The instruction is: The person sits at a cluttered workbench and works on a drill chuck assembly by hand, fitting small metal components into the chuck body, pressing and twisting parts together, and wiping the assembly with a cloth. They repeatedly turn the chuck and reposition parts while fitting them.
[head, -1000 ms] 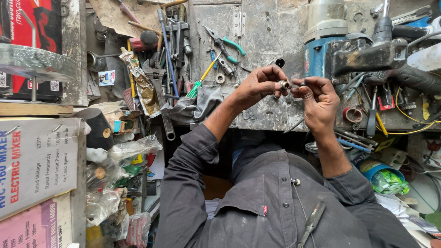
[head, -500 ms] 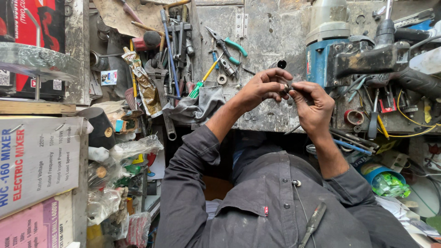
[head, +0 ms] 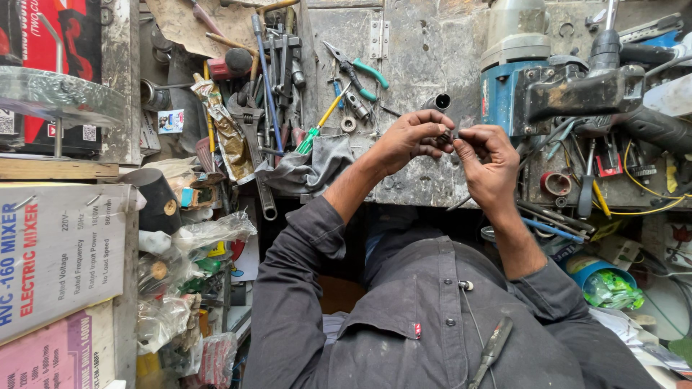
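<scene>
Both of my hands meet above the worn metal workbench (head: 411, 65). My left hand (head: 407, 140) and my right hand (head: 490, 162) pinch a small dark metal part (head: 453, 135) between their fingertips; the part is mostly hidden by the fingers. A short metal tube (head: 441, 101) lies on the bench just beyond my hands. A grey rag (head: 310, 169) hangs over the bench edge left of my left forearm.
Pliers with green handles (head: 357, 68), screwdrivers and a large wrench (head: 252, 144) crowd the bench's left. A blue power tool (head: 533, 79) stands at right, with wires and small tools below it. Cardboard boxes (head: 58, 252) and plastic bags fill the left side.
My hands have shifted slightly and the fingers have turned around the small part; they stay together in the same spot above the bench.
</scene>
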### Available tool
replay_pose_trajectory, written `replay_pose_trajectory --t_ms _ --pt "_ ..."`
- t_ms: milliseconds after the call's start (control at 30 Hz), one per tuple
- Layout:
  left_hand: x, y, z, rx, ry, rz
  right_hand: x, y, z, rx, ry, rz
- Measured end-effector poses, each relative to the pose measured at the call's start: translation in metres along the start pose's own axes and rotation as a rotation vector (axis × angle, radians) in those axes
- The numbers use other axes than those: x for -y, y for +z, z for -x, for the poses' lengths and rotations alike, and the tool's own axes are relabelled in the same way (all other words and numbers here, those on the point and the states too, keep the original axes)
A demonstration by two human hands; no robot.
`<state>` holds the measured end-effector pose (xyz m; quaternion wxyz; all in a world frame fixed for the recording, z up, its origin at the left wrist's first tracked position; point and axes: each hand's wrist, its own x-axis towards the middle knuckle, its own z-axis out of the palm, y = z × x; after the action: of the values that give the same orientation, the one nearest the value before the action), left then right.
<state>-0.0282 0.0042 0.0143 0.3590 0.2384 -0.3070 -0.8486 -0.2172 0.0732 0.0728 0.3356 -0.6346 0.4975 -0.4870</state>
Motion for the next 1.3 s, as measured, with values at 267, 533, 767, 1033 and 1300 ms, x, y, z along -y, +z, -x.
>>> replay_pose_trajectory --t_ms 267,533,767,1033,1300 --pt "0.005 0.002 -0.002 -0.065 -0.004 -0.063 -0.010 0.000 0.001 -0.009 0.087 -0.050" --pt "0.010 0.000 -0.006 -0.076 0.006 0.011 -0.020 0.000 0.003 -0.051 0.188 -0.142" --pt "0.016 -0.005 -0.008 -0.047 0.060 -0.002 -0.007 0.006 0.004 -0.062 -0.021 0.022" --pt "0.020 -0.009 -0.009 -0.079 0.016 -0.032 0.007 0.004 -0.001 -0.089 -0.034 0.121" --pt "0.019 -0.011 -0.010 -0.070 0.021 -0.018 0.009 0.005 -0.002 -0.068 -0.107 0.190"
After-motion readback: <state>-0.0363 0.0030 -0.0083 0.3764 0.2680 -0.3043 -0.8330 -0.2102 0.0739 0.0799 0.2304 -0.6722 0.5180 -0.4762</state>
